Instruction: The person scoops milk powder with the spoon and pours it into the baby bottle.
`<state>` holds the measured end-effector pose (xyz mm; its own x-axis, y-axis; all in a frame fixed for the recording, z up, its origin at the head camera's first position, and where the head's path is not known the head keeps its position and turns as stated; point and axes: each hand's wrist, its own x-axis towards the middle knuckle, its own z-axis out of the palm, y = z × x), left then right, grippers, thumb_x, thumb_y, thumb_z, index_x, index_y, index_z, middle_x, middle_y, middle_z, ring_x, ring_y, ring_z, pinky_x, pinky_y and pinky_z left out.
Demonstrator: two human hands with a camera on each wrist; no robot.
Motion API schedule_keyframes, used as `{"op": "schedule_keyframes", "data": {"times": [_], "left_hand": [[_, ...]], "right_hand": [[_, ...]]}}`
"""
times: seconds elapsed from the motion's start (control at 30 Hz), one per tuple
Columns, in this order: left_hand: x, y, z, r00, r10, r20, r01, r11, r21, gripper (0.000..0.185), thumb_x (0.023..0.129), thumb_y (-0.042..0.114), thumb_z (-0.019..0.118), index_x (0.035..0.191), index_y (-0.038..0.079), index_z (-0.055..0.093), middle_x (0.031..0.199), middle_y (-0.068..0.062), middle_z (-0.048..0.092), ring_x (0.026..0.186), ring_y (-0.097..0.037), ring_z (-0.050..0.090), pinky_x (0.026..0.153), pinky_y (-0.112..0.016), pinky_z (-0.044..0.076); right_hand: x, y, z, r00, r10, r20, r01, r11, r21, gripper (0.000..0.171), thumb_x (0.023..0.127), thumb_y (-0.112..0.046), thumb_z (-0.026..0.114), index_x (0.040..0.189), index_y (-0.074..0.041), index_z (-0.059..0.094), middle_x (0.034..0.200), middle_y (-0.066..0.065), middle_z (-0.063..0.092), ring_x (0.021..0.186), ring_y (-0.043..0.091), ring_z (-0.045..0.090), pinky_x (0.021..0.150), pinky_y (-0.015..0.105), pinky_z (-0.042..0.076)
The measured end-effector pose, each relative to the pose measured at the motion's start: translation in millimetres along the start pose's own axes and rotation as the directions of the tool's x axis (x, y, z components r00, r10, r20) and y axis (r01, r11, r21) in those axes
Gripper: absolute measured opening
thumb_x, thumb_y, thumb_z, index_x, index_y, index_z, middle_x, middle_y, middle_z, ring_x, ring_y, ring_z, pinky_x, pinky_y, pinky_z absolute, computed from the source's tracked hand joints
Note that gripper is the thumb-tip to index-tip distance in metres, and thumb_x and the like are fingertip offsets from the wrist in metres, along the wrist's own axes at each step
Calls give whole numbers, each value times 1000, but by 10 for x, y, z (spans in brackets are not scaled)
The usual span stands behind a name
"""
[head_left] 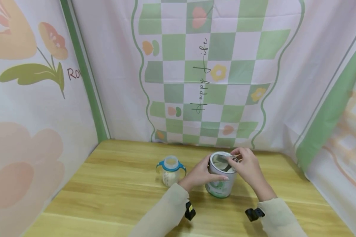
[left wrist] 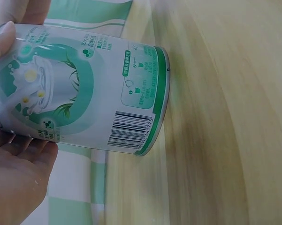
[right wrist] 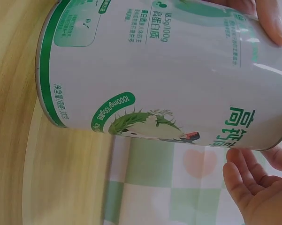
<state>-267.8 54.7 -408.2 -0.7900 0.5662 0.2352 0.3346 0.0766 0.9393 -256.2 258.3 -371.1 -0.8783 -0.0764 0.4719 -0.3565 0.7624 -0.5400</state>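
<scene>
A white and green milk powder can (head_left: 221,188) stands upright at the wooden table, its round mouth uncovered enough to show a pale inside and a dark patch. My left hand (head_left: 201,173) grips its side, thumb across the front and the other fingers behind. In the left wrist view, that hand (left wrist: 19,176) wraps the can's (left wrist: 96,101) upper part. At the right of the rim, thumb and fingers of my right hand (head_left: 249,166) pinch a thin greyish flap, seemingly the foil seal. The right wrist view shows curled fingers of this hand (right wrist: 262,187) beside the can (right wrist: 178,79).
Left of the can, a baby bottle (head_left: 169,177) with blue side handles and a translucent top stands on the wooden table (head_left: 121,191), pale contents inside. A checkered green and white curtain (head_left: 192,72) hangs behind the table's back edge. Printed cloth walls (head_left: 26,138) flank both sides.
</scene>
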Motion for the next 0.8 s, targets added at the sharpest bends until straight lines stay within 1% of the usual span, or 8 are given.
{"op": "schedule_keyframes", "data": {"times": [0.17, 0.27, 0.37, 0.47, 0.53, 0.6, 0.7, 0.8], "left_hand": [[-7, 14, -2, 1000, -4, 0, 4, 1000, 2, 69, 87, 26, 81, 145, 24, 43, 126, 11, 57, 116, -15, 59, 93, -30, 48], [-8, 19, -4, 1000, -6, -6, 6, 1000, 4, 69, 87, 26, 81, 145, 24, 43, 126, 11, 57, 113, -11, 58, 93, -30, 48], [-10, 17, -6, 1000, -4, -8, 4, 1000, 4, 69, 87, 25, 82, 145, 24, 43, 127, 11, 57, 115, -13, 58, 94, -30, 48], [-8, 23, -10, 1000, -19, -17, 19, 1000, 14, 70, 86, 26, 83, 144, 24, 44, 126, 11, 57, 117, -17, 58, 94, -30, 47], [-5, 37, -15, 999, -37, -26, 38, 999, 23, 71, 84, 28, 84, 143, 26, 45, 125, 13, 57, 116, -16, 58, 94, -30, 48], [3, 52, -21, 999, -44, -27, 44, 999, 31, 70, 83, 29, 85, 142, 27, 47, 123, 14, 57, 113, -11, 59, 94, -30, 48], [21, 72, -33, 1000, -17, -6, 17, 999, 30, 68, 83, 28, 86, 141, 26, 50, 122, 13, 59, 109, -5, 59, 94, -30, 47], [32, 82, -51, 1000, 14, 16, -15, 999, 34, 67, 83, 25, 85, 141, 24, 50, 124, 11, 60, 110, -5, 58, 96, -31, 47]], "right_hand": [[1, -9, -5, 999, 33, 30, -34, 999, 19, 26, 95, -22, 71, 107, 0, 65, 112, 21, 58, 98, 37, 61, 78, 51, 55], [5, -15, -8, 998, 47, 43, -48, 998, 29, 28, 96, -21, 69, 112, 1, 64, 115, 22, 58, 104, 39, 60, 83, 53, 53], [4, -21, -6, 997, 56, 52, -58, 998, 36, 32, 96, -20, 67, 119, 2, 62, 120, 23, 58, 109, 41, 59, 86, 55, 52], [0, -25, -8, 998, 51, 47, -53, 998, 32, 35, 96, -20, 67, 123, 2, 61, 123, 23, 58, 112, 42, 58, 86, 57, 50], [-6, -26, -8, 999, 43, 33, -44, 999, 27, 35, 96, -21, 68, 123, 1, 62, 123, 22, 59, 112, 41, 58, 85, 57, 50], [-16, -29, -9, 999, 38, 15, -38, 999, 32, 34, 96, -20, 68, 122, 0, 63, 122, 21, 60, 111, 40, 59, 85, 56, 51], [-25, -21, 0, 999, 33, -7, -33, 998, 53, 33, 96, -20, 67, 122, 0, 63, 121, 20, 62, 110, 38, 60, 86, 56, 51], [-26, -1, 12, 1000, 25, -17, -24, 997, 74, 33, 97, -22, 67, 122, 1, 64, 121, 20, 63, 109, 38, 60, 87, 57, 50]]}}
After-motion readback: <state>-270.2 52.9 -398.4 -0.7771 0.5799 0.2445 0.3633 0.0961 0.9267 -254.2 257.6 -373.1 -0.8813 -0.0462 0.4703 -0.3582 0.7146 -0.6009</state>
